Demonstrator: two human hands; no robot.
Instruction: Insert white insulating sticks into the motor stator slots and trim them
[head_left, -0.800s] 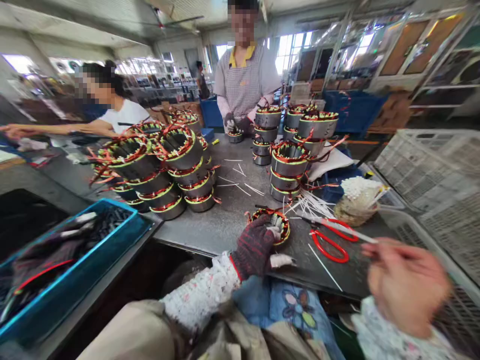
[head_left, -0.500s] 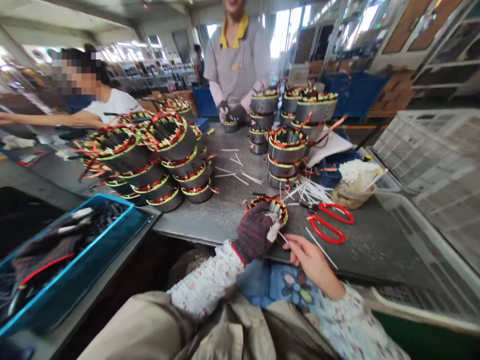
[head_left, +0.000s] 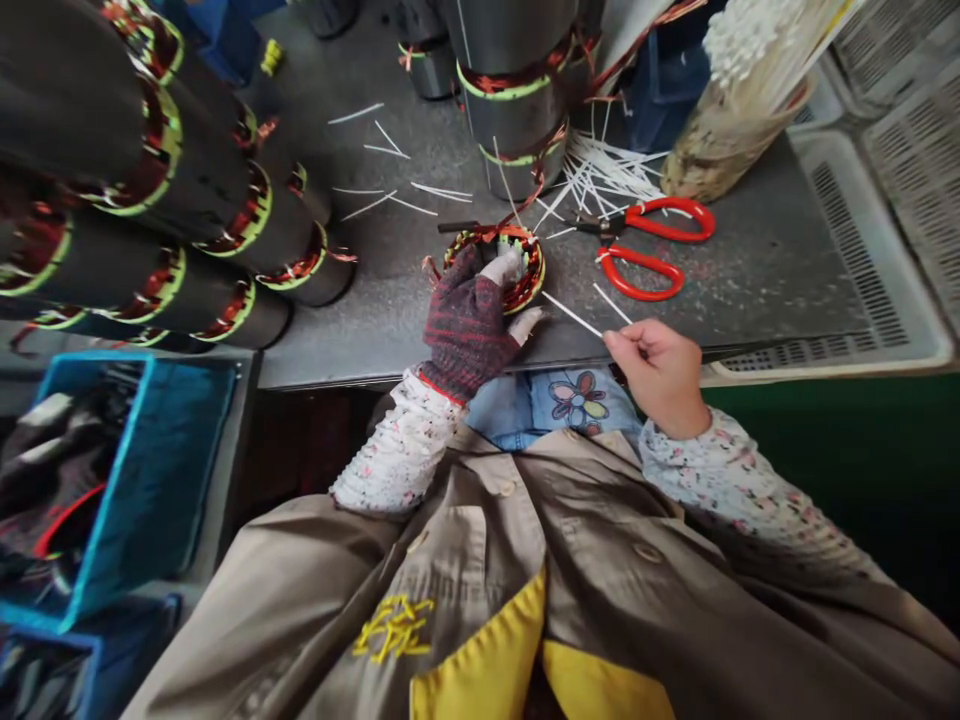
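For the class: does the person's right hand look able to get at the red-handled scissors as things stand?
Probably yes: the right hand is close to the scissors, with only a loose white strip on the table between, though that hand holds another strip.

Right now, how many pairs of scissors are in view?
1: red-handled scissors on the table, beyond the right hand. Any behind the metal stacks would be hidden.

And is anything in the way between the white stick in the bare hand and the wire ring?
Nothing visible stands between the white stick in the right hand and the right edge of the wire ring. The gloved left hand does cover the ring's near left part, though.
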